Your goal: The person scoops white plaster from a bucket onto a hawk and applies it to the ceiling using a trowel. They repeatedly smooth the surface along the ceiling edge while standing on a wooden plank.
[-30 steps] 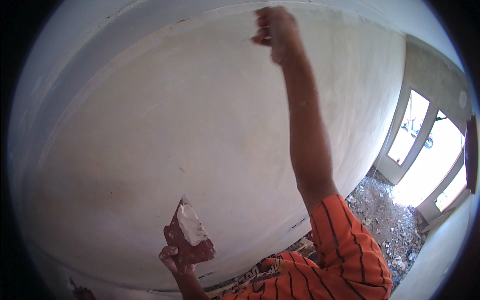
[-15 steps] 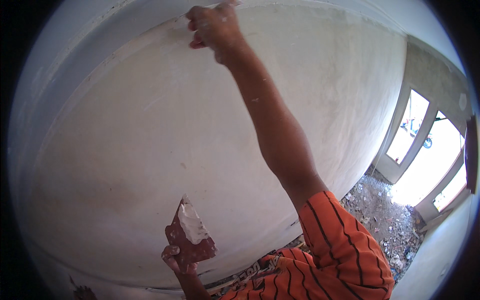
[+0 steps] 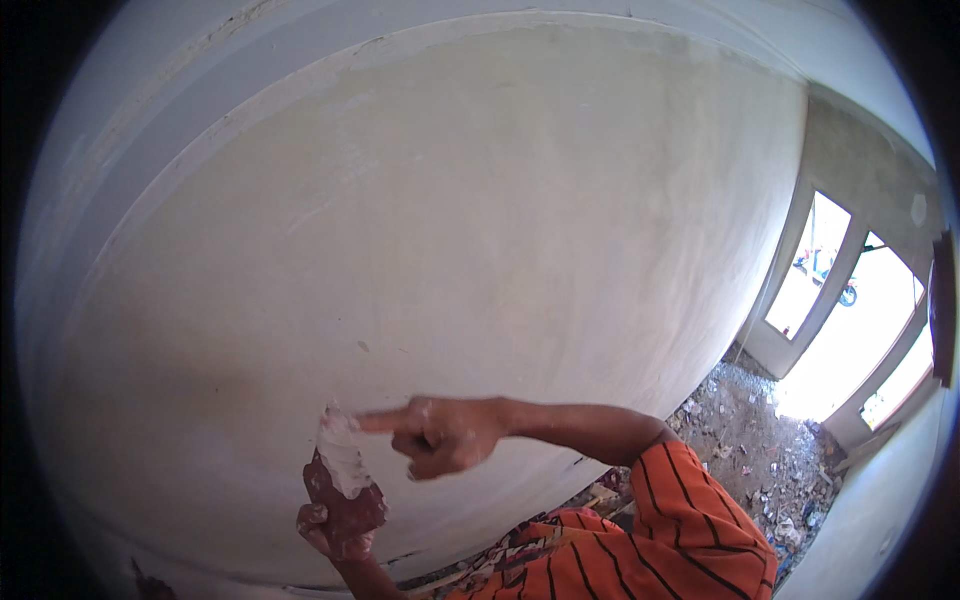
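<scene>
My left hand (image 3: 330, 530) holds a reddish-brown flat board (image 3: 322, 478) low in the middle. A thick smear of white paste (image 3: 345, 460) covers its upper part. My right hand (image 3: 440, 438) has come in from the right with the index finger stretched to the top of the paste and the other fingers curled; whether they hold anything is hidden. Behind both hands rises a pale plastered wall (image 3: 520, 250), slightly stained and marked.
A white ceiling edge (image 3: 380, 30) curves along the top. At the right are bright openings with pale frames (image 3: 845, 285), a motorcycle (image 3: 845, 297) outside, and a debris-strewn floor (image 3: 745, 430). Another pale wall (image 3: 880, 500) stands at lower right.
My right hand has swept down from high on the wall, first leftward, now to the paste on the board. The board in my left hand sits slightly lower and further left in view.
</scene>
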Tool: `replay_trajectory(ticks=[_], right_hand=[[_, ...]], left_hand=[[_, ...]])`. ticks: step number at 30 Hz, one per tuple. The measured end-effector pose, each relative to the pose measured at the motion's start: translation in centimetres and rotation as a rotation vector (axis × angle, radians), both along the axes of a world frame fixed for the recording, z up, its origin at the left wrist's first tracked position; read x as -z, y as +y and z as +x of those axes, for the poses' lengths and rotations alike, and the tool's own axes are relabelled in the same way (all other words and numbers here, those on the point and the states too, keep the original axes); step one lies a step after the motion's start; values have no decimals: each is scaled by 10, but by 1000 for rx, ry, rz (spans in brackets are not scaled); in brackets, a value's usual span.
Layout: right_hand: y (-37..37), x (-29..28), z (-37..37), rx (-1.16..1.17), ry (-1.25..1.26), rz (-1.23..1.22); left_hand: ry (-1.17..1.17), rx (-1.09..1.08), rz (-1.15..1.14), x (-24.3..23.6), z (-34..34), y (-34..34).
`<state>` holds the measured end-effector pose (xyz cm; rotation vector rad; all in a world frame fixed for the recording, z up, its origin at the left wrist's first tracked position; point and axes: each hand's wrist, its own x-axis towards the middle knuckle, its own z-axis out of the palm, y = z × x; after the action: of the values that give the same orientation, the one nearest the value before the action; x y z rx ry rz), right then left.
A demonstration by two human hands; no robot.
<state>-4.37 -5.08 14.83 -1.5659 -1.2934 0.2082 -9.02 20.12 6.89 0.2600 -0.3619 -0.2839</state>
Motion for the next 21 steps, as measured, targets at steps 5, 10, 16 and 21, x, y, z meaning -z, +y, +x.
replay_trajectory(ticks=[5,10,16,21], right_hand=[[-5,34,-8,-54,-26,-47],[-59,-32,3,550,-648,-567],[-97,-216,46,1441,-1764,-815],[-76,-298,31,1448,-1686,-1478]], left_hand=[[54,-135,47,0,11,6],[93,-165,-52,-5,4,0],[38,-61,-32,7,8,12],[154,-185,31,-1,5,1]])
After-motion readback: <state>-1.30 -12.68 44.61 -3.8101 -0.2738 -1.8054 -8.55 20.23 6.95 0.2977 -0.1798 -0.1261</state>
